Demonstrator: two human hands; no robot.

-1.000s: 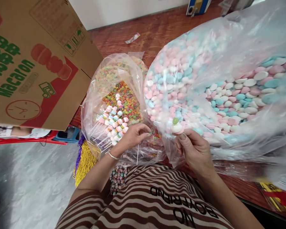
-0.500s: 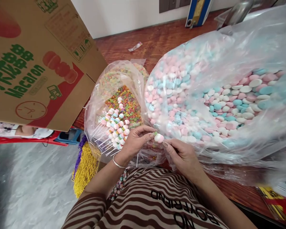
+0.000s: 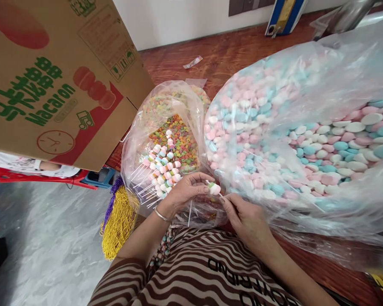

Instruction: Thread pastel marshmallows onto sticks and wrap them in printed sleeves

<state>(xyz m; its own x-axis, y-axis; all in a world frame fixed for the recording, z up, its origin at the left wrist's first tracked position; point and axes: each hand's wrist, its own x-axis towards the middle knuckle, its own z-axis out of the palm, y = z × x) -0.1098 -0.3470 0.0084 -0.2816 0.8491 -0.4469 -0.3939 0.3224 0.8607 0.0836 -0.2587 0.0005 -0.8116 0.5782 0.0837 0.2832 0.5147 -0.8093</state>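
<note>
A white stick shows between the thumb and finger of my right hand (image 3: pixel 247 216). At its other end sits a short stack of candy (image 3: pixel 214 188), pink and white marshmallow with a green ring on top. My left hand (image 3: pixel 191 189) is just left of that stack, with thumb and fingers apart. Below and left of it, finished-looking marshmallow skewers (image 3: pixel 162 170) lie piled on a clear bag of colourful ring candy (image 3: pixel 181 142). To the right spreads a large clear bag of pink, white and blue marshmallows (image 3: pixel 325 144).
A tall cardboard box (image 3: pixel 64 85) stands on the left. Gold and purple bead strands (image 3: pixel 119 225) hang at the table's edge. A small wrapper (image 3: pixel 193 62) and a blue-and-white box (image 3: pixel 285 17) lie farther back on the wooden table (image 3: pixel 166 63).
My left fingers have parted from the green ring they were pinching, which now sits on the stack. My right hand keeps its hold on the stick. The view has shifted slightly left.
</note>
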